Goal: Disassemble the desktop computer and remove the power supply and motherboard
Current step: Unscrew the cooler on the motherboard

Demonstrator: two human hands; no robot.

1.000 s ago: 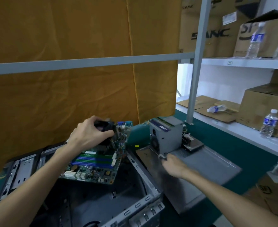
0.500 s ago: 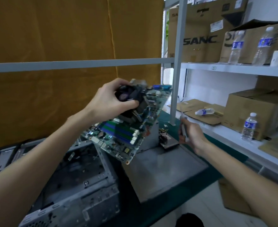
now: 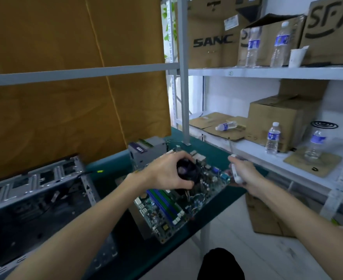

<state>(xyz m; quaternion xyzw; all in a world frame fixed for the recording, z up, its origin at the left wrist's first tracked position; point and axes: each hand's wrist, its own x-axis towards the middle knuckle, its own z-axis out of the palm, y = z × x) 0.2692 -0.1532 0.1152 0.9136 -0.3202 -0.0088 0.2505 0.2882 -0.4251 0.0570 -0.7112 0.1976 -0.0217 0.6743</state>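
Nearest me, the left hand (image 3: 167,174) clutches the motherboard (image 3: 183,197) by its cooler fan (image 3: 186,171) over the grey side panel (image 3: 140,217); lower it flat. Right hand (image 3: 242,175) grips a white tool (image 3: 235,172). Behind sits the power supply (image 3: 146,151).

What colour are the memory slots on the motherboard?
Blue and green, side by side on the motherboard, seen in the head view.

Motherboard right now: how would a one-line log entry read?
left hand: grips motherboard by fan | right hand: holds white tool | case: emptied
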